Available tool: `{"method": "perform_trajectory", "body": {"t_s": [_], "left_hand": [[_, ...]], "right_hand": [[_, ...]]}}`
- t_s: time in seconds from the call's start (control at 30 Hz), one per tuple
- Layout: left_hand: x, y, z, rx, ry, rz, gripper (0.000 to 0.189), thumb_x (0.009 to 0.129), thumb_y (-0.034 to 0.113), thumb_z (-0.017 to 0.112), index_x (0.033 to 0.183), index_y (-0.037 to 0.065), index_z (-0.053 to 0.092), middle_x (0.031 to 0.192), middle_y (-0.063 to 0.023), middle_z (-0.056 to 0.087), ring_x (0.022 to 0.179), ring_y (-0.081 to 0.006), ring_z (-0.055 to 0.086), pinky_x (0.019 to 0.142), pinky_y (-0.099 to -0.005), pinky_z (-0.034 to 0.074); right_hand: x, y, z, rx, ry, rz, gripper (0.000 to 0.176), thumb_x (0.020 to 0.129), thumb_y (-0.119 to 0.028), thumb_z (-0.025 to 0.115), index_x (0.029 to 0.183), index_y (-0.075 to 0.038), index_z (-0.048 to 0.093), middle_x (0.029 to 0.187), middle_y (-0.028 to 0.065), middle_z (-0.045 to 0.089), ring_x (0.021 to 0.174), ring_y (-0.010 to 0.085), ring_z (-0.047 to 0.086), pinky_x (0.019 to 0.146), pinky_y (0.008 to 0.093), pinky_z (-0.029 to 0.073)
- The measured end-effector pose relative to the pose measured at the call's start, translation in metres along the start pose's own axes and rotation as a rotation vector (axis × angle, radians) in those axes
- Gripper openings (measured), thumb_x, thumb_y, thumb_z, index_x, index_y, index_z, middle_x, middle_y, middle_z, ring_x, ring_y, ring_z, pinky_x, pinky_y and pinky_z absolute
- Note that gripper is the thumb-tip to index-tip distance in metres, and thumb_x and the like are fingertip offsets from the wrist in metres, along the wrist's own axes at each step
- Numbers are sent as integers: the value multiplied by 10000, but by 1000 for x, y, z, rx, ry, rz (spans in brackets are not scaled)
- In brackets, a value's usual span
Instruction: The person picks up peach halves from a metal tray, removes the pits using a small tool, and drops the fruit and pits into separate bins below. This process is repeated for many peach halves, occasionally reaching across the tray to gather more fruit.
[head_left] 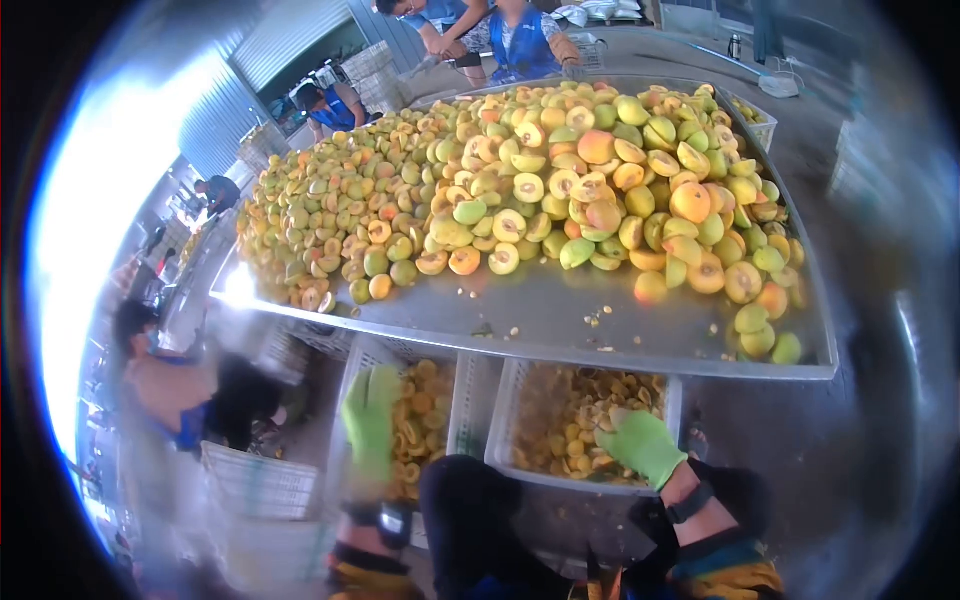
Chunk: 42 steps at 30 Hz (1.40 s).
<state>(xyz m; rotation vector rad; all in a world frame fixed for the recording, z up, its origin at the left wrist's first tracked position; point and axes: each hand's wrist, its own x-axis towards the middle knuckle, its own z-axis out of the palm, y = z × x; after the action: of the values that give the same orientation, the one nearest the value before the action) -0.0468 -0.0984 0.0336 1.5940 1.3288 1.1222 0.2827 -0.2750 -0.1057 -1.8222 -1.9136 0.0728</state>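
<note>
My left hand (370,420), in a green glove, is over the left side of a white plastic crate (467,405) of halved fruit; motion smears its fingers. My right hand (642,446), gloved in green too, is above a second white crate (508,412) that holds fruit halves (578,440). Its fingers look curled inward, and whatever they hold, if anything, cannot be made out. Beyond both hands, a large heap of yellow-green and orange peach-like fruit (530,187), many cut in half with pits showing, lies on a metal table (540,310).
The table's raised metal edge (600,362) runs just above the crates. A white basket (258,482) stands at left beside a seated person (175,385). People in blue vests (525,45) are at the far side. Small loose pits (595,320) lie on the tabletop.
</note>
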Motion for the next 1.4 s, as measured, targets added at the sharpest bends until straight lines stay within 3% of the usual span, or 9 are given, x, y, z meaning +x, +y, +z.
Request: {"method": "perform_trajectory", "body": {"t_s": [0.13, 0.23, 0.37, 0.5, 0.67, 0.8, 0.93, 1.03, 1.4], "left_hand": [[23, -36, -28, 1134, 69, 331, 305, 941, 219, 594, 1150, -3, 585, 1135, -186, 628, 1005, -287, 618, 855, -379, 499], [84, -20, 33, 691, 103, 422, 416, 908, 268, 653, 1223, 10, 565, 1214, -199, 594, 1086, -302, 580, 896, -426, 478], [210, -59, 124, 197, -336, -8, 387, 891, 289, 654, 1117, -15, 571, 1043, -142, 631, 811, -203, 634, 615, -330, 528], [242, -46, 189, 147, -175, -447, 335, 841, 261, 707, 1002, 2, 570, 903, -108, 633, 655, -183, 619, 497, -323, 493], [227, -37, 184, 238, -422, -275, 402, 757, 215, 767, 1036, -9, 582, 787, -108, 642, 555, -193, 588, 461, -345, 497], [173, -35, 184, 794, -303, 590, 452, 742, 182, 754, 1135, 47, 575, 1072, -152, 615, 929, -317, 635, 734, -415, 540], [107, 7, 158, 594, -239, 672, 452, 789, 127, 723, 1196, 73, 534, 1069, -130, 619, 963, -310, 633, 843, -395, 528], [55, 40, 139, -411, -441, -123, 356, 856, 90, 688, 1179, 67, 539, 1100, -80, 622, 980, -223, 632, 867, -364, 523], [-55, 53, 176, -984, -432, -483, 736, 974, 635, 372, 1369, 17, 438, 1121, -96, 600, 983, -200, 592, 906, -346, 494]], "right_hand": [[-1, -5, -15, -1, -274, 384, 244, 866, -347, 605, 916, -111, 642, 808, 143, 670, 803, 351, 653, 710, 476, 505], [13, -18, -39, 119, -154, 319, 230, 864, -318, 619, 906, -92, 616, 768, 144, 665, 749, 358, 656, 649, 476, 508], [21, -18, -37, 81, -90, 285, 227, 853, -308, 662, 835, -87, 616, 683, 124, 646, 643, 345, 650, 560, 451, 509], [32, -26, -56, 304, -262, 148, 217, 870, -323, 631, 869, -106, 635, 714, 125, 656, 661, 317, 652, 588, 445, 517], [34, -27, -52, 483, -220, 357, 321, 850, -373, 660, 873, -54, 626, 770, 174, 665, 735, 368, 658, 638, 462, 517], [53, -35, -51, 511, -42, 131, 317, 865, -356, 663, 847, -44, 610, 743, 198, 636, 714, 387, 644, 627, 453, 499], [79, -63, -74, 708, 45, 344, 239, 889, -260, 663, 969, -40, 613, 762, 194, 628, 692, 372, 636, 616, 426, 495], [86, -83, -82, 856, 229, 296, 226, 890, -197, 667, 1045, -44, 606, 768, 189, 628, 684, 368, 634, 606, 410, 493], [67, -103, -83, 390, 245, 213, 116, 865, -84, 670, 879, -35, 566, 625, 129, 553, 557, 302, 604, 492, 393, 443]]}}
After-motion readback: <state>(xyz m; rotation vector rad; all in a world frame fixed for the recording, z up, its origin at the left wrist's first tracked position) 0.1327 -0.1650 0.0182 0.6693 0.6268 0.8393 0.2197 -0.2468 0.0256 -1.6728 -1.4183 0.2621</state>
